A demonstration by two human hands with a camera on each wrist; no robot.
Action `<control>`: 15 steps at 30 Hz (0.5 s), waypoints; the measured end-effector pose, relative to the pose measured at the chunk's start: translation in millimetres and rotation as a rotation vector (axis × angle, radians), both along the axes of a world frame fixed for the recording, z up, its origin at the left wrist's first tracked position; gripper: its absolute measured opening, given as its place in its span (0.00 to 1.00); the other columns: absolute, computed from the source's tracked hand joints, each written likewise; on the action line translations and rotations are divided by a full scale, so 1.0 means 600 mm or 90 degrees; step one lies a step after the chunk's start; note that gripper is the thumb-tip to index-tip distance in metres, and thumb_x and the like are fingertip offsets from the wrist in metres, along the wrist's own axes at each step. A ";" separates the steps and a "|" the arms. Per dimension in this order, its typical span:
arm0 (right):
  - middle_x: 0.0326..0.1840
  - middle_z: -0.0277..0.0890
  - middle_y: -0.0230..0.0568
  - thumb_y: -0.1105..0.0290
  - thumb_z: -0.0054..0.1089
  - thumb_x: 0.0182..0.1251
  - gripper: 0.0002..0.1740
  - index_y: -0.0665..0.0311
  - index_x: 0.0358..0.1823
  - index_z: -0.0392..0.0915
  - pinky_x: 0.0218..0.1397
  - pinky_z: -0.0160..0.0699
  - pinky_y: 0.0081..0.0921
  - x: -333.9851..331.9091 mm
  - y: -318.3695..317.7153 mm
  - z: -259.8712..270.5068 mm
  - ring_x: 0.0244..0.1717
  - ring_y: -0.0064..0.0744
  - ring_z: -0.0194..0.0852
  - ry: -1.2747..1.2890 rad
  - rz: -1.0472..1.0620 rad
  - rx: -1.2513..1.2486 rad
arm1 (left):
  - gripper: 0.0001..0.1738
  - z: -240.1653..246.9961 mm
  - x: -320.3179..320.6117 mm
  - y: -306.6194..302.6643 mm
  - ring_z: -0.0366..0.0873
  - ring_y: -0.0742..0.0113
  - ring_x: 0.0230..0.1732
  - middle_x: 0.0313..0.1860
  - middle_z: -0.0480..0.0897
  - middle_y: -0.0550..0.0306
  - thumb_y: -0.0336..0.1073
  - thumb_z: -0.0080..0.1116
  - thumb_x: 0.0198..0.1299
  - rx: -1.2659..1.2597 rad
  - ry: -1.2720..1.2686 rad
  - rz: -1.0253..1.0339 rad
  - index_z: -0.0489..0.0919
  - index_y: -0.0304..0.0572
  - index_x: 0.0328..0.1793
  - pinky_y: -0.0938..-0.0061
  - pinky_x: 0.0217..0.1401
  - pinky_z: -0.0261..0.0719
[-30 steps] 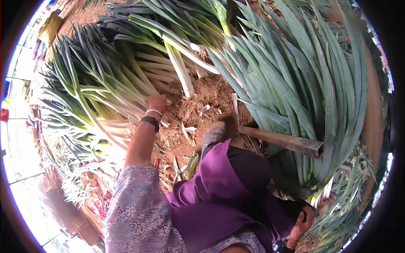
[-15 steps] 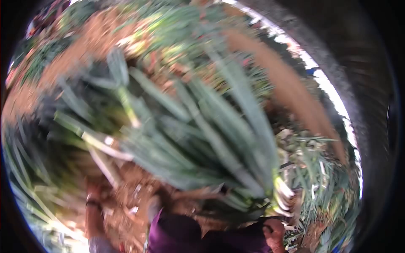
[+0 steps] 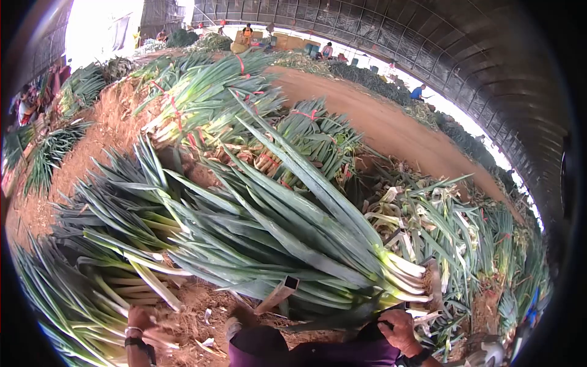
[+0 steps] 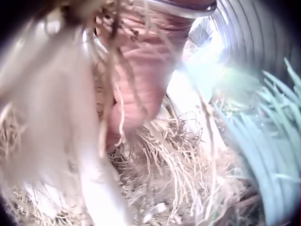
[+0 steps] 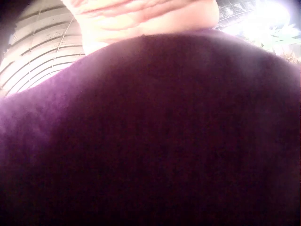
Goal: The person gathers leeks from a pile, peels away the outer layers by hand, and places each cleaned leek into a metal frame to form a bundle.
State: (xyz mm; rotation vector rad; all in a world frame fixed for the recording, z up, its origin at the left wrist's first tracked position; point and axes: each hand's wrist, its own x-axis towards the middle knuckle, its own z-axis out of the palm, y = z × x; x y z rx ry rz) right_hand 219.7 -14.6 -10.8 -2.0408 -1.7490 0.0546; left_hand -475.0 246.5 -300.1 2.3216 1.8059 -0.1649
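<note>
My left hand (image 3: pixel 139 318) is down among the white stalks of a pile of leeks (image 3: pixel 125 286), at the lower left of the head view. In the left wrist view the heel of this hand (image 4: pixel 143 80) shows behind hanging roots (image 4: pixel 176 160); its fingers are hidden, so I cannot tell whether they grip a leek. My right hand (image 3: pixel 397 330) rests on the knee, loosely bent and holding nothing, over purple cloth (image 5: pixel 150 127). Just beyond it lies a large bundle of leeks (image 3: pixel 306 232), white root ends to the right.
A metal bar (image 3: pixel 277 295) juts up by the knees, in front of the bundle. Loose trimmed leaves (image 3: pixel 452 226) cover the ground to the right. Tied bundles (image 3: pixel 202 104) lie farther off, beside a bare dirt path (image 3: pixel 354 104). Several people are in the distance.
The head view has swung up and right, bringing the far bundles and the shed roof into sight. My left hand stays among the leeks, the right on the knee.
</note>
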 end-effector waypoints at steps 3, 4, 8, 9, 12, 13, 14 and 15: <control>0.36 0.82 0.35 0.65 0.68 0.49 0.08 0.54 0.31 0.82 0.49 0.75 0.38 0.018 -0.014 -0.023 0.42 0.42 0.79 0.004 -0.015 0.010 | 0.31 0.149 0.005 0.029 0.80 0.53 0.37 0.32 0.85 0.57 0.61 0.74 0.23 0.024 -0.208 0.143 0.87 0.53 0.34 0.60 0.54 0.75; 0.36 0.82 0.36 0.66 0.67 0.49 0.08 0.56 0.31 0.82 0.49 0.74 0.39 0.020 -0.016 -0.025 0.43 0.42 0.78 -0.003 -0.005 0.008 | 0.31 0.208 0.014 0.019 0.80 0.52 0.36 0.34 0.85 0.57 0.57 0.76 0.24 0.095 -0.355 0.162 0.86 0.50 0.38 0.63 0.49 0.78; 0.36 0.81 0.38 0.68 0.67 0.47 0.09 0.57 0.32 0.81 0.51 0.72 0.38 0.010 -0.015 -0.026 0.44 0.44 0.77 -0.024 -0.008 0.017 | 0.30 0.409 0.119 -0.046 0.80 0.61 0.43 0.45 0.83 0.55 0.34 0.71 0.38 0.083 -0.863 0.217 0.77 0.40 0.53 0.69 0.50 0.79; 0.37 0.80 0.39 0.69 0.66 0.46 0.09 0.58 0.32 0.81 0.52 0.71 0.38 0.013 -0.016 -0.033 0.45 0.45 0.76 -0.016 0.001 0.018 | 0.30 0.455 0.149 -0.074 0.79 0.64 0.46 0.47 0.82 0.54 0.29 0.69 0.42 0.070 -0.907 0.208 0.74 0.37 0.56 0.71 0.51 0.78; 0.38 0.79 0.43 0.71 0.65 0.47 0.10 0.60 0.33 0.80 0.53 0.70 0.40 0.012 -0.015 -0.044 0.45 0.46 0.76 0.009 0.007 -0.015 | 0.22 0.501 0.210 -0.136 0.79 0.61 0.43 0.41 0.81 0.49 0.33 0.69 0.41 0.311 -0.585 0.143 0.78 0.34 0.44 0.69 0.48 0.77; 0.39 0.79 0.45 0.72 0.64 0.50 0.10 0.63 0.36 0.80 0.51 0.71 0.40 0.019 -0.013 -0.050 0.43 0.48 0.75 -0.012 0.060 -0.023 | 0.15 0.534 0.249 -0.153 0.80 0.57 0.39 0.31 0.82 0.47 0.37 0.68 0.39 0.273 -0.573 0.167 0.81 0.35 0.32 0.67 0.44 0.78; 0.39 0.79 0.46 0.72 0.63 0.51 0.10 0.64 0.37 0.79 0.51 0.71 0.39 0.010 -0.009 -0.049 0.44 0.48 0.75 0.023 0.082 -0.048 | 0.15 0.562 0.284 -0.171 0.80 0.54 0.36 0.29 0.82 0.48 0.38 0.68 0.37 0.340 -0.484 0.100 0.81 0.36 0.30 0.66 0.42 0.79; 0.40 0.79 0.46 0.73 0.62 0.52 0.11 0.65 0.39 0.79 0.51 0.72 0.39 -0.003 0.001 -0.043 0.44 0.48 0.76 0.055 0.093 -0.069 | 0.15 0.589 0.318 -0.187 0.81 0.51 0.34 0.28 0.82 0.49 0.38 0.69 0.35 0.414 -0.394 0.041 0.81 0.37 0.28 0.65 0.40 0.80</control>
